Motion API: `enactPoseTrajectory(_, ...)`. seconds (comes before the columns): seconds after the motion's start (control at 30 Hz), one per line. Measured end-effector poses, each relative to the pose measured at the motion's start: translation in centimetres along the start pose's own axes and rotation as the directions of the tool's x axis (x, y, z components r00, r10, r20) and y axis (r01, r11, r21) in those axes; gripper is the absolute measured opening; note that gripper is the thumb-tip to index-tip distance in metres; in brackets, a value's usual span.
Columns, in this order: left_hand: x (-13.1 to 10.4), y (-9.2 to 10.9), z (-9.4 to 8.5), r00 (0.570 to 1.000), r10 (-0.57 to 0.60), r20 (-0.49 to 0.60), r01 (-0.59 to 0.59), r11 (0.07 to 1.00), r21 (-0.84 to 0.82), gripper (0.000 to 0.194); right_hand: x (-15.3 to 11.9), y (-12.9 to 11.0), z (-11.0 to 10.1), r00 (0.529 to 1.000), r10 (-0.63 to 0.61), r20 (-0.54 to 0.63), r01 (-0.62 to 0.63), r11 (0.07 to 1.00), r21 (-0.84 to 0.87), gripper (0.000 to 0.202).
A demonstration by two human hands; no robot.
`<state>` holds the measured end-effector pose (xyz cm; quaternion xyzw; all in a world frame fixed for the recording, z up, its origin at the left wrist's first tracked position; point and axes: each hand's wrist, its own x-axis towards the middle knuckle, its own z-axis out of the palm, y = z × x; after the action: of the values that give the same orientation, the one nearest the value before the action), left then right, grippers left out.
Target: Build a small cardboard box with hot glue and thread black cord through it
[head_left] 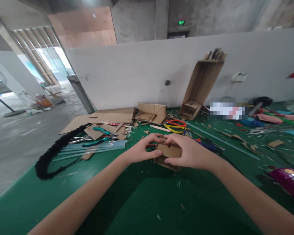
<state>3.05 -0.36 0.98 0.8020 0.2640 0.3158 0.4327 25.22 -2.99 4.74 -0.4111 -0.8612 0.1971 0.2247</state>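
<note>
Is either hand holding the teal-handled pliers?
No: the left hand and right hand both grip a small cardboard box, while the pliers lie apart on the green tabletop.

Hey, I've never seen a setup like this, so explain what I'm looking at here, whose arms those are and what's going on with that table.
There's no machine here: those are a person's bare arms, and the one picture comes from a camera on that person's head, looking forward and down. The left hand and right hand hold a small cardboard box between them. It has a small dark hole in the face toward us. The green table is littered with scraps. To the left are teal-handled pliers and a fuzzy black strip. Behind, a tall cardboard piece stands near the white wall.
</note>
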Motion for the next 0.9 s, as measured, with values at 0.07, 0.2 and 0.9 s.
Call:
enactPoseTrajectory(0.07, -0.1, -0.2, -0.3, 1.0, 0.0, 0.024, -0.001, 1.0, 0.021, 0.029, -0.1, -0.2, 0.2, 1.0, -0.001, 0.02, 0.001, 1.0, -0.013, 0.038)
enactPoseTrajectory(0.2, -0.6, -0.7, -0.2, 0.999, 0.029, 0.015, -0.03, 0.999, 0.024, 0.032, -0.3, -0.7, 0.2, 0.999, -0.011, 0.041, 0.013, 0.999, -0.05, 0.041)
enactPoseTrajectory(0.9, -0.8, -1.7, 1.4, 0.996, 0.003, -0.094, -0.003, 1.0, -0.006, 0.035, 3.2, -1.2, 1.3, 0.945, -0.116, -0.306, 0.108, 0.993, -0.044, 0.016)
